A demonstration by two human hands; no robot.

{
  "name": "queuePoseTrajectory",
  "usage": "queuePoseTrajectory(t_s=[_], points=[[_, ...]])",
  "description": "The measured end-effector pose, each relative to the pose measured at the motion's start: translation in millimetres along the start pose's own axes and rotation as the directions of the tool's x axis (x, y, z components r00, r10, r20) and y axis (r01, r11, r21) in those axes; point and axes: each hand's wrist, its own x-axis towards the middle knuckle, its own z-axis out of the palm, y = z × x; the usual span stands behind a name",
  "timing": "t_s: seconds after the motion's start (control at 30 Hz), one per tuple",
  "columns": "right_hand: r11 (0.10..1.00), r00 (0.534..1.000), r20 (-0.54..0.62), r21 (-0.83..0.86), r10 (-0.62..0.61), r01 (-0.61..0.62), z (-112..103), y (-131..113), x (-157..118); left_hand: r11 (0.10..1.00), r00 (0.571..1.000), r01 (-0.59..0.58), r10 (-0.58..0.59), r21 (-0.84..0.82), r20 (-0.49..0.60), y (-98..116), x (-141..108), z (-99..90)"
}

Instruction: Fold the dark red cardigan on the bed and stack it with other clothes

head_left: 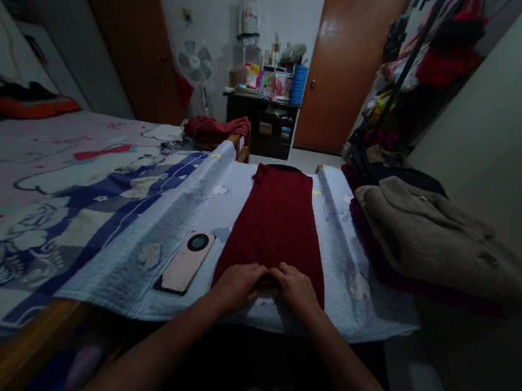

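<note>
The left hand (241,285) and right hand (297,290), close together, grip the near edge of the dark red garment (281,223), centred on the pale blue cloth (334,249), open room along its right, a phone (187,264) left.

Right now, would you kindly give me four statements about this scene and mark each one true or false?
1. The left hand and right hand both touch the near end of the long dark red cloth garment. True.
2. The pale pink rectangular phone lies right of that garment. False: the phone lies to its left.
3. A fuzzy brown folded garment lies right of the red one. True.
4. The white round-headed standing fan is right of the low black cabinet. False: the fan is left of it.
</note>
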Motion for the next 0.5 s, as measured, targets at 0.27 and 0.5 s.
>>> queuePoseTrajectory(t_s=[0.27, 0.5], points=[[1.000, 1.000, 0.031, 0.011, 0.000, 0.000, -4.7, 6.0, 2.8, 0.991, 0.987, 0.088, -0.074, 0.097, -0.146, -3.5, -7.2, 11.0], [1.000, 1.000, -0.022, 0.028, -0.010, 0.011, 2.8, 2.7, -13.7, 0.998, 0.997, -0.001, 0.006, 0.061, -0.078, -14.5, -13.1, 2.8]])
